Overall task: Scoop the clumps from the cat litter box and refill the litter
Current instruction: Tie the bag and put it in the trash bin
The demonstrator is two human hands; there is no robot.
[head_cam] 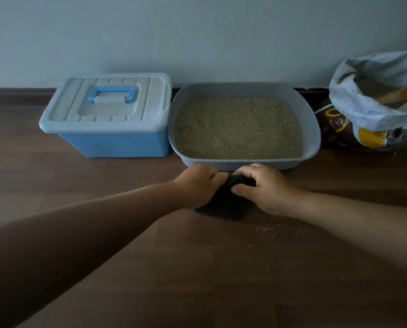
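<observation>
A grey litter box (pixel 312 129) stands against the wall, filled with smooth tan litter (pixel 238 129). On the floor just in front of it lies a black bag (pixel 221 204). My left hand (pixel 197 183) grips the bag's gathered top from the left. My right hand (pixel 264 188) pinches the same top from the right. To the right of the box stands an open litter sack (pixel 368 114) with its white lining rolled down. An orange scoop (pixel 396 95) lies inside the sack on the litter.
A blue storage bin with a pale lid and blue handle (pixel 107 114) sits left of the litter box. Loose litter grains (pixel 266 227) are scattered on the dark wooden floor (pixel 197 268) near the bag. The wall runs right behind everything.
</observation>
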